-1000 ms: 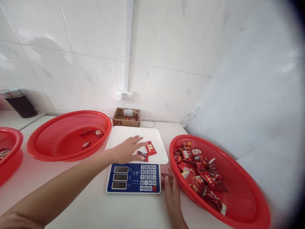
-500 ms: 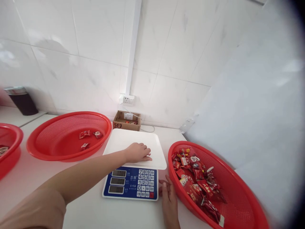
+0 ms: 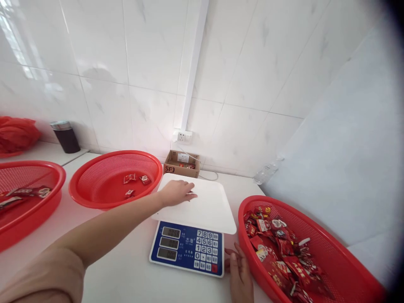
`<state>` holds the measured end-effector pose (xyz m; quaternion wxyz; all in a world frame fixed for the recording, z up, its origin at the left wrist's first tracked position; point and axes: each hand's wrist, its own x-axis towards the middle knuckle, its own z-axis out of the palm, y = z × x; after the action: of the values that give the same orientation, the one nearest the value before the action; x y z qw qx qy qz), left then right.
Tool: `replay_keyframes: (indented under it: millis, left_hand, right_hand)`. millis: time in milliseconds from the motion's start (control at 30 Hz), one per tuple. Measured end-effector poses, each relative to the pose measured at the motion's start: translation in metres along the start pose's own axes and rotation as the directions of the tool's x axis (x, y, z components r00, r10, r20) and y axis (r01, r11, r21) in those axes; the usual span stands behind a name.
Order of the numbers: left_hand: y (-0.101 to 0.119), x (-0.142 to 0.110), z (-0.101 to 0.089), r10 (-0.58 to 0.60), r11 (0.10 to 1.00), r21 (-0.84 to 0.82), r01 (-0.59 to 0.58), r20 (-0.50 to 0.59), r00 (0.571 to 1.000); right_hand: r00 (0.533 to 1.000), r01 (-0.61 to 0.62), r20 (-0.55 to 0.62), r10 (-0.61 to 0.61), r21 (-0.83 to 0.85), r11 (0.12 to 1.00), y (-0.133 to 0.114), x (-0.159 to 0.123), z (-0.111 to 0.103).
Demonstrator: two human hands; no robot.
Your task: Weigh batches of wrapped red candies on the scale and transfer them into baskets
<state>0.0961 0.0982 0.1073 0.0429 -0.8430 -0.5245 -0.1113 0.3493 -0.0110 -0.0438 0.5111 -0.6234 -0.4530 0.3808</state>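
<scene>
My left hand (image 3: 177,192) reaches across the white weighing pan (image 3: 211,206) of a digital scale. Its fingers are bent toward the thumb, and a small dark bit shows between them, too little to name. Below the pan is the scale's blue panel (image 3: 187,248), with lit displays and number keys. My right hand (image 3: 240,271) lies on the table in the narrow gap between the scale and the right red basket (image 3: 350,261), fingers apart, with nothing seen in it. Red-wrapped snack packets (image 3: 285,248) fill part of that basket.
Left of the scale, another red basket (image 3: 94,172) holds a few packets (image 3: 129,178); a third basket (image 3: 47,219) stands at the left edge. Behind the scale is a cardboard box (image 3: 181,169). A dark flask (image 3: 65,138) and clear plastic (image 3: 268,169) stand by the wall.
The view has turned left, so everything sits farther right in the picture. My left hand has shifted toward the pan's far left side; my right hand remains beside the scale.
</scene>
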Motion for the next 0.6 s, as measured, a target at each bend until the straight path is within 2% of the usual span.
replay_keyframes:
  millis: [67,167,233,300,367,433,467,533,600]
  left_hand:
    - [-0.023,-0.008,-0.014,-0.112,0.994,0.001,0.112,-0.047,0.993]
    - [-0.060,-0.026,-0.034,-0.288,0.958,-0.007,0.288,-0.090,0.954]
    - [-0.080,-0.042,-0.041,-0.386,0.922,-0.009,0.388,-0.112,0.916]
    - [-0.089,-0.063,-0.041,-0.437,0.898,-0.011,0.440,-0.134,0.889]
    - [-0.088,-0.084,-0.035,-0.450,0.890,-0.014,0.456,-0.188,0.873]
    - [-0.077,-0.104,-0.025,-0.431,0.896,-0.042,0.443,-0.325,0.842]
    - [-0.069,-0.112,-0.018,-0.412,0.904,-0.073,0.422,-0.414,0.811]
    - [-0.051,-0.128,-0.003,-0.392,0.916,-0.171,0.363,-0.570,0.722]
    - [-0.038,-0.142,0.016,-0.429,0.902,-0.271,0.335,-0.639,0.638]
  right_hand:
    - [1.000,-0.013,0.012,0.013,-0.005,1.000,-0.002,0.000,0.000]
    - [1.000,-0.018,0.006,0.018,-0.005,1.000,-0.004,-0.001,0.000]
    - [1.000,-0.015,-0.002,0.015,-0.004,1.000,-0.004,-0.003,0.000]
    - [1.000,-0.011,-0.004,0.011,-0.011,1.000,-0.003,-0.003,0.000]
    - [1.000,-0.009,-0.012,0.008,-0.026,1.000,-0.001,-0.002,0.000]
    - [1.000,-0.004,-0.027,0.003,-0.049,0.999,0.001,0.001,0.001]
    - [0.999,-0.001,-0.041,-0.001,-0.059,0.998,0.002,0.002,0.002]
    - [0.996,0.014,-0.085,-0.020,-0.077,0.997,0.002,0.003,0.005]
    - [0.988,0.062,-0.131,-0.076,-0.106,0.992,-0.001,-0.001,0.006]
